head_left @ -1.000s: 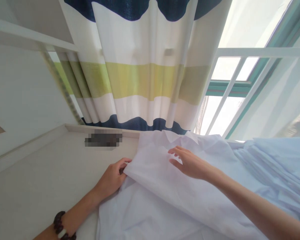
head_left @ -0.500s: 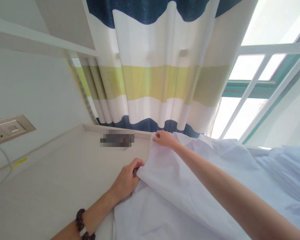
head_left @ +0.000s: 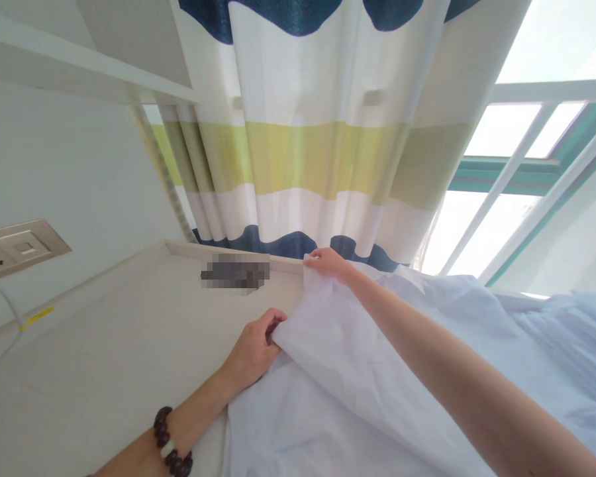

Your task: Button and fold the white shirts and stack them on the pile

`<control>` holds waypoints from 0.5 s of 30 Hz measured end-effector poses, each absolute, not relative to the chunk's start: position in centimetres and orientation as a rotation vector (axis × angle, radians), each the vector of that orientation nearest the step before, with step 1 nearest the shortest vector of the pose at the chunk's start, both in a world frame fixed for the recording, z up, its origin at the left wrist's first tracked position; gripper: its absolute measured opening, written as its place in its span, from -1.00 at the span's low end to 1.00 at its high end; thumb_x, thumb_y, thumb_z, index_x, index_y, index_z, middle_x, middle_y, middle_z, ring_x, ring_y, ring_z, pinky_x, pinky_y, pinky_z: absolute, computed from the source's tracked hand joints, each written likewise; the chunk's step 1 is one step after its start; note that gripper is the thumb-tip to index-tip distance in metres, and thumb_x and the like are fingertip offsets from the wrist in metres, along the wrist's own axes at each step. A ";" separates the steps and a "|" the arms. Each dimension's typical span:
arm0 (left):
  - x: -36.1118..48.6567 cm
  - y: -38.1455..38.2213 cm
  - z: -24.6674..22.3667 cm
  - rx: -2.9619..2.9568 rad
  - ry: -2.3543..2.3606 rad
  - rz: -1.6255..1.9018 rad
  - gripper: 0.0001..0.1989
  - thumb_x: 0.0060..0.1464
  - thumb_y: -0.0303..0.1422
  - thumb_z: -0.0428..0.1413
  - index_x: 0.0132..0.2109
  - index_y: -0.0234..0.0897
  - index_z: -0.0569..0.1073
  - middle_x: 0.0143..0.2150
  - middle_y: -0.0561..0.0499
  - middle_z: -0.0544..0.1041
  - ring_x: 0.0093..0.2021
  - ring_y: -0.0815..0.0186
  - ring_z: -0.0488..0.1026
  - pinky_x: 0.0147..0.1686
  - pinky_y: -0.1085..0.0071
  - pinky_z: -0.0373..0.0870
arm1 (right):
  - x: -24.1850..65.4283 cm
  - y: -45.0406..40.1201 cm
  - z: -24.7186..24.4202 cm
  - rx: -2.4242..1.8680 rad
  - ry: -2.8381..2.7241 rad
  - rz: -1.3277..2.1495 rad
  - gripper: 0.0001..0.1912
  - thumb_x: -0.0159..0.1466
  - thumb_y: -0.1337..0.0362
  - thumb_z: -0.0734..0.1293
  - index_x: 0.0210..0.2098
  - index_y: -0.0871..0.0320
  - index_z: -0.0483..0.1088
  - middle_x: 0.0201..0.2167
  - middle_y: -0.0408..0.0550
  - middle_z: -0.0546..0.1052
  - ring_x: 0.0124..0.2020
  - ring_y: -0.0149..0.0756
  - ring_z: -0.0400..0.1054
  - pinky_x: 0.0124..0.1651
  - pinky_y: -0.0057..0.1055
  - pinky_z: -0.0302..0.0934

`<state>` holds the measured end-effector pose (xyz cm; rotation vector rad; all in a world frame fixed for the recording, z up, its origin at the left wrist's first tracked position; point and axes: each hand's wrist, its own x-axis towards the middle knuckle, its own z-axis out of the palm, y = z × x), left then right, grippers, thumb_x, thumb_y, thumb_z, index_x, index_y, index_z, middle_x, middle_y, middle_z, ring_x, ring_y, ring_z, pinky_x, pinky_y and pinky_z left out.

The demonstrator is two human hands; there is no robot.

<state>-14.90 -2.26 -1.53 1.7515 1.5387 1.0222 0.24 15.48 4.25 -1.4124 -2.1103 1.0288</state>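
Note:
A white cloth (head_left: 357,371) is spread in folds over the right part of a pale board-like surface (head_left: 104,358). My left hand (head_left: 255,344), with a dark beaded bracelet (head_left: 169,444) on its wrist, pinches the cloth's left edge near the middle of the view. Farther back, my right hand (head_left: 328,263) grips the cloth's far left corner, close to the raised rim (head_left: 283,264) of the surface. Its forearm reaches across above the cloth.
A blurred dark object (head_left: 234,271) lies by the back rim. Beyond hangs a striped curtain (head_left: 302,159), with a railed window (head_left: 496,179) to the right. On the left wall are a socket plate (head_left: 24,248) and a cable (head_left: 12,308) with a yellow tag (head_left: 38,318).
My right hand has shifted slightly up to the rim, drawing the cloth's corner with it. My left hand keeps its hold with little movement. The view has tilted slightly.

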 end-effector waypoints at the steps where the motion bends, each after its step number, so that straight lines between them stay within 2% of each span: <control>1: -14.9 -2.3 -1.5 1.753 1.539 1.019 -0.84 -0.01 -0.46 0.04 -0.21 -0.26 0.36 -0.28 0.04 0.55 -0.27 0.27 0.48 -0.27 0.45 0.35 | -0.1 15.7 4.3 -1.406 -2.111 1.017 -0.69 0.31 0.16 0.28 -0.04 0.21 0.36 -0.08 -0.03 0.45 -0.14 -0.22 0.40 -0.12 -0.19 0.34; 7: -15.2 -2.2 -1.6 1.808 1.615 0.981 -0.96 0.02 -0.45 0.04 -0.31 -0.26 0.36 -0.38 0.08 0.52 -0.36 0.31 0.45 -0.38 0.47 0.30 | -0.8 15.7 3.6 -1.421 -2.070 0.925 -0.69 0.31 0.16 0.27 -0.02 0.21 0.35 -0.08 -0.02 0.45 -0.16 -0.25 0.40 -0.14 -0.20 0.34; 9: -15.4 -2.1 -1.8 1.873 1.667 0.944 -0.91 0.00 -0.49 0.03 -0.29 -0.25 0.37 -0.39 0.10 0.50 -0.39 0.33 0.43 -0.36 0.46 0.29 | -0.5 15.4 3.4 -1.404 -2.063 0.876 -0.70 0.33 0.15 0.24 -0.05 0.22 0.36 -0.12 -0.01 0.47 -0.19 -0.27 0.41 -0.16 -0.23 0.34; 13: -16.1 -1.9 -1.9 2.022 1.732 0.913 -0.65 0.00 -0.51 0.04 -0.02 -0.21 0.36 -0.24 0.08 0.46 -0.38 0.36 0.37 -0.27 0.42 0.33 | 1.7 13.7 3.2 -1.275 -2.116 0.707 -0.73 0.34 0.21 0.20 -0.05 0.22 0.32 -0.08 0.07 0.46 -0.12 -0.23 0.39 -0.08 -0.26 0.29; 15: -16.6 -1.8 -1.9 2.133 1.670 0.882 -0.55 0.02 -0.51 0.03 0.09 -0.16 0.33 -0.14 0.05 0.43 -0.29 0.34 0.38 -0.18 0.39 0.35 | 3.9 12.1 2.9 -1.177 -2.181 0.620 -0.72 0.30 0.27 0.23 -0.01 0.18 0.29 0.00 0.08 0.42 -0.04 -0.21 0.35 0.00 -0.26 0.24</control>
